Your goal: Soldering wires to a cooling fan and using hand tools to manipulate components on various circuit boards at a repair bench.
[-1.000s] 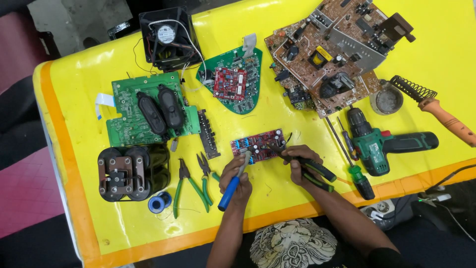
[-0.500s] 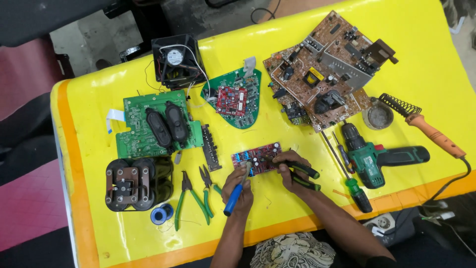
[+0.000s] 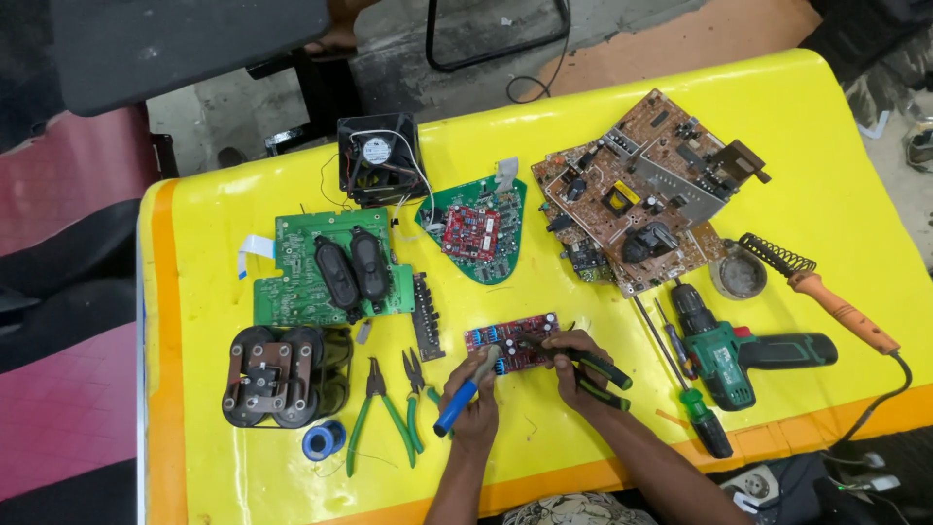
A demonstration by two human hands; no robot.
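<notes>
A small red circuit board (image 3: 513, 342) lies on the yellow table (image 3: 836, 175) near its front edge. My left hand (image 3: 473, 403) grips a blue-handled soldering iron (image 3: 459, 401) whose tip rests on the board's left part. My right hand (image 3: 575, 369) holds black and green pliers (image 3: 601, 377) against the board's right side. Both hands touch the board's near edge.
A large brown circuit board (image 3: 641, 199) lies at back right, with a green drill (image 3: 739, 355), screwdrivers (image 3: 685, 384), an orange soldering iron (image 3: 841, 306) and a round tin (image 3: 739, 277). Left: green board with speakers (image 3: 330, 272), black fan (image 3: 377, 156), transformer (image 3: 277, 374), green pliers (image 3: 384, 408), blue tape roll (image 3: 321, 440).
The view has shifted, so the table sits lower and further right in frame. Both hands stay on the red board with the same tools.
</notes>
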